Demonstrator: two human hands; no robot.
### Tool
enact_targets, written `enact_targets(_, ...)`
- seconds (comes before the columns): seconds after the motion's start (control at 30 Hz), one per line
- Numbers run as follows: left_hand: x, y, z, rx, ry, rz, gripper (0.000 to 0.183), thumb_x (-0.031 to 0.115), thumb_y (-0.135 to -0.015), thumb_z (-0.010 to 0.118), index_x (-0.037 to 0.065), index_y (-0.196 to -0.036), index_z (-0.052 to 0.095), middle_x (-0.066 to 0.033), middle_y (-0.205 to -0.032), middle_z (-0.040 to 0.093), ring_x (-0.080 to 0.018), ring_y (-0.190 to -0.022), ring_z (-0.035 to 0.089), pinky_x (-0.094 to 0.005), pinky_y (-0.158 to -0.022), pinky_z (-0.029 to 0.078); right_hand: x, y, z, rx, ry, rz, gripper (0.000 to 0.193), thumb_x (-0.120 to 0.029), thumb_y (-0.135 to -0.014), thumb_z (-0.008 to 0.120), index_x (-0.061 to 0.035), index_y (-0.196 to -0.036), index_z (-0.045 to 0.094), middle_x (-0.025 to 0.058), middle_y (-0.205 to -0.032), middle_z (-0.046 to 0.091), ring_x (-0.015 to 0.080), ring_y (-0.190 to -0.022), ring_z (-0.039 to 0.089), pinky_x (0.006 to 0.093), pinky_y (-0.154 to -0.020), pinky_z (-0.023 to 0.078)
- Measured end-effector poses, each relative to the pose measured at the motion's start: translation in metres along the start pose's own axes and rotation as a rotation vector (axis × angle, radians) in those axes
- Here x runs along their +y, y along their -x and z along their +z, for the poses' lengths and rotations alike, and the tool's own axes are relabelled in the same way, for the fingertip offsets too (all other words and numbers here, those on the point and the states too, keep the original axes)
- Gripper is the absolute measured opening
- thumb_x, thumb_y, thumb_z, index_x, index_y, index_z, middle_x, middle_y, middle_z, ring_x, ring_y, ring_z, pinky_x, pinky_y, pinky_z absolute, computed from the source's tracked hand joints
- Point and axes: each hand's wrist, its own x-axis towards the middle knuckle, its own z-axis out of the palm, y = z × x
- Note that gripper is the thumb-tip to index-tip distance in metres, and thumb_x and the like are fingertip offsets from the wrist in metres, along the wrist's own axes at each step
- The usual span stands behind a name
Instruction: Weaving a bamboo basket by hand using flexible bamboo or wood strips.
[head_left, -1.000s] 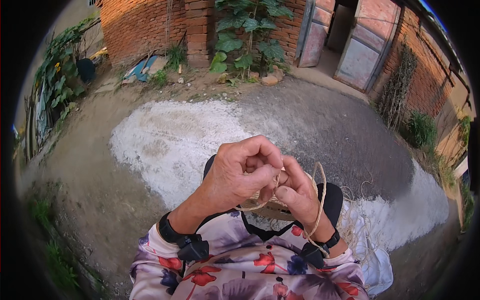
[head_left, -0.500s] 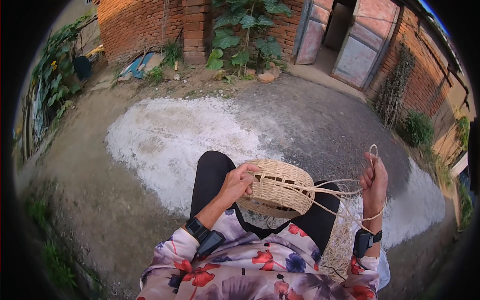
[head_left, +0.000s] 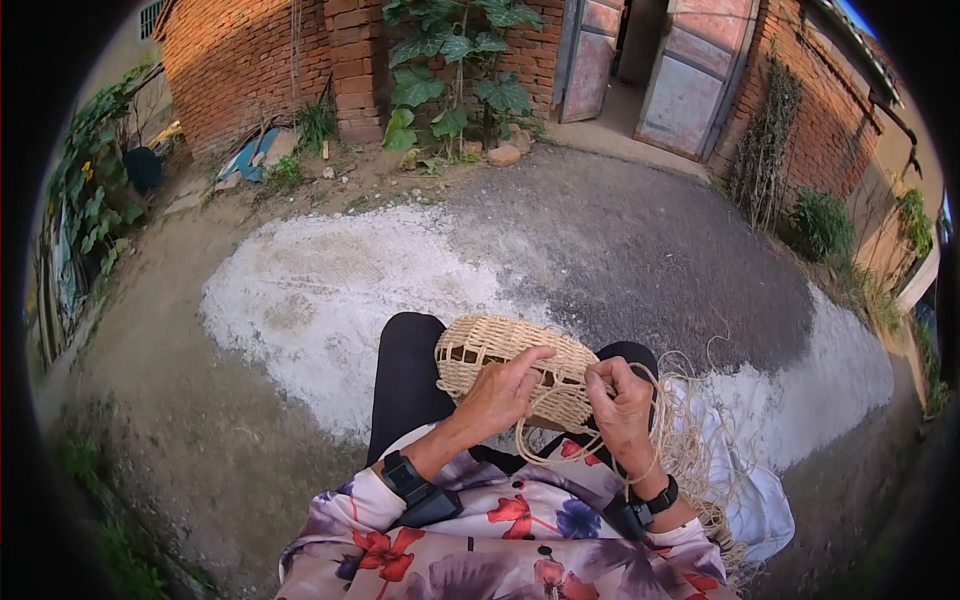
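Observation:
A woven straw basket [head_left: 480, 335] lies tilted on my lap between my knees, with a row of gaps in its side wall. My left hand [head_left: 503, 392] grips its near side, index finger stretched along the weave and the other fingers curled. At the basket's right end, my right hand [head_left: 622, 402] pinches a straw cord [head_left: 545, 460], though the exact pinch point is hidden. The cord hangs in a loop below both hands, and more of it curves round my right hand and wrist.
Beside my right thigh is a tangled heap of straw strands [head_left: 685, 430] on a white sack [head_left: 755, 510]. White powdery material [head_left: 330, 270] covers part of the ground ahead. Farther off stand a brick wall [head_left: 245, 80], a leafy climbing plant [head_left: 455, 70] and a partly open metal door [head_left: 690, 85].
My right hand has come in from far right to the basket, bringing the cord, which now hangs in a loop. My left hand has shifted right along the basket, which has moved left and turned.

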Motion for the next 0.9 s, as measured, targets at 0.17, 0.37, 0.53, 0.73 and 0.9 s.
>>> enact_targets(0.17, -0.003, -0.003, 0.006, 0.08, -0.267, 0.183, 0.046, 0.002, -0.093, 0.05, 0.008, -0.138, 0.048, -0.0201, -0.066, 0.062, -0.0269, -0.057, 0.067, -0.039, -0.058, 0.053, 0.013, 0.007, 0.014, 0.024, -0.002, -0.017, 0.004, -0.002, -0.087, 0.061, -0.0003, -0.085, 0.058, 0.0157, -0.07, 0.064, 0.0257, -0.065, 0.068, 0.0345, -0.06, 0.051)
enact_targets(0.37, -0.004, -0.009, 0.008, 0.079, -0.345, 0.244, 0.053, -0.004, -0.088, 0.048, 0.007, -0.139, 0.046, -0.0232, -0.064, 0.057, -0.0396, -0.058, 0.062, -0.0461, -0.055, 0.047, 0.019, 0.0, 0.026, -0.051, 0.151, -0.165, 0.008, -0.005, -0.083, 0.066, -0.0012, -0.087, 0.06, 0.019, -0.076, 0.062, 0.0371, -0.07, 0.066, 0.0436, -0.061, 0.051)
enact_targets(0.53, -0.001, -0.009, 0.008, 0.058, -0.355, 0.177, 0.054, -0.004, -0.086, 0.049, 0.008, -0.139, 0.047, -0.0229, -0.064, 0.057, -0.0403, -0.06, 0.062, -0.0464, -0.057, 0.048, 0.023, -0.001, 0.028, -0.135, 0.146, -0.189, 0.01, -0.007, -0.082, 0.067, -0.0006, -0.086, 0.06, 0.0209, -0.079, 0.06, 0.0398, -0.075, 0.063, 0.0471, -0.064, 0.049)
enact_targets(0.73, -0.004, -0.012, 0.014, 0.142, -0.423, 0.156, 0.058, -0.003, -0.083, 0.053, 0.011, -0.139, 0.048, -0.0196, -0.063, 0.059, -0.0374, -0.06, 0.063, -0.0463, -0.058, 0.049, 0.033, -0.001, 0.04, -0.126, 0.125, -0.079, 0.01, -0.008, -0.082, 0.066, -0.0002, -0.081, 0.06, 0.0171, -0.073, 0.061, 0.0362, -0.07, 0.064, 0.0433, -0.061, 0.048)
enact_targets(0.9, -0.001, -0.011, 0.015, 0.247, -0.413, 0.173, 0.057, -0.002, -0.078, 0.058, 0.011, -0.134, 0.053, -0.0141, -0.065, 0.062, -0.0324, -0.06, 0.064, -0.043, -0.058, 0.051, 0.012, 0.003, 0.0, -0.247, 0.171, -0.201, 0.017, -0.006, -0.081, 0.065, 0.0006, -0.096, 0.062, 0.0211, -0.091, 0.063, 0.0398, -0.088, 0.062, 0.0465, -0.075, 0.05)
